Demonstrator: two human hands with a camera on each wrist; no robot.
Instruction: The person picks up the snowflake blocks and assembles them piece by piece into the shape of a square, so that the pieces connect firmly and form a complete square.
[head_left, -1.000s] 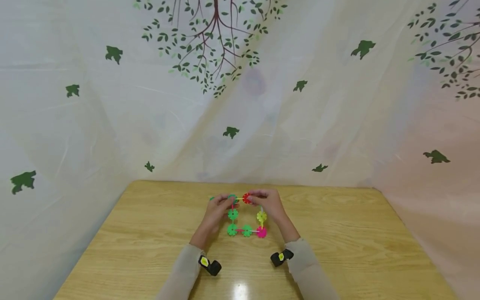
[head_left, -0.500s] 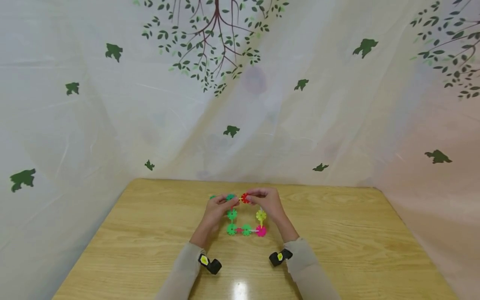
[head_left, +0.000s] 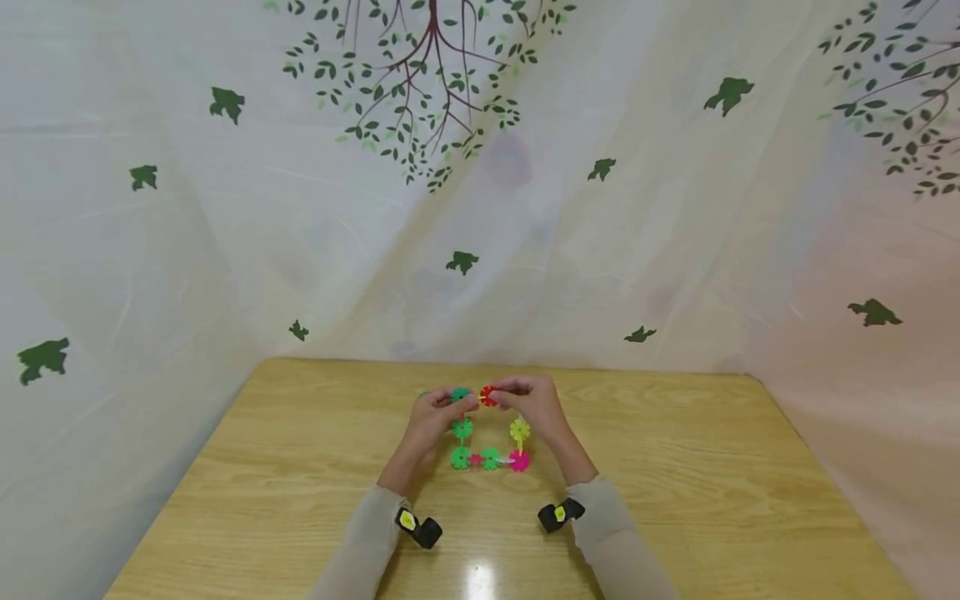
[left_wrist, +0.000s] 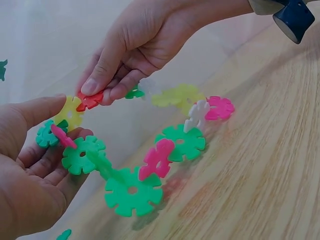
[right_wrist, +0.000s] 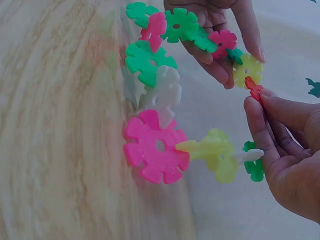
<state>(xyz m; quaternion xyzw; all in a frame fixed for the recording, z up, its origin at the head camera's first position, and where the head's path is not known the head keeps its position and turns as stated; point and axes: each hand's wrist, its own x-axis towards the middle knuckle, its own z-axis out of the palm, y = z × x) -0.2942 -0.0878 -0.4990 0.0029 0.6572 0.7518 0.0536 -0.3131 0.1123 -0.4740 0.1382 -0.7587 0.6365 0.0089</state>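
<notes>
A chain of plastic snowflake discs is bent into a ring between both hands, in green, pink, white, yellow and red. My left hand point(head_left: 435, 414) pinches a yellow snowflake disc point(right_wrist: 248, 71) between thumb and fingers, beside a teal-green disc point(left_wrist: 48, 134). With thumb and fingers, my right hand point(head_left: 536, 406) pinches a red snowflake disc point(head_left: 488, 396), which meets the yellow one edge to edge. The chain's other side carries a large pink disc point(right_wrist: 156, 146), a yellow disc point(head_left: 520, 430) and a small green disc point(right_wrist: 254, 161) beside the right fingers.
A wooden table point(head_left: 300, 483) lies under the hands. At its back hangs a pale cloth point(head_left: 337, 250) printed with leaves and birds. A separate green piece point(left_wrist: 64, 235) lies on the table near the left hand.
The right hand and its red disc have shifted slightly left, toward the left hand. The left thumb now covers the yellow disc in the head view. The whole ring moved slightly left.
</notes>
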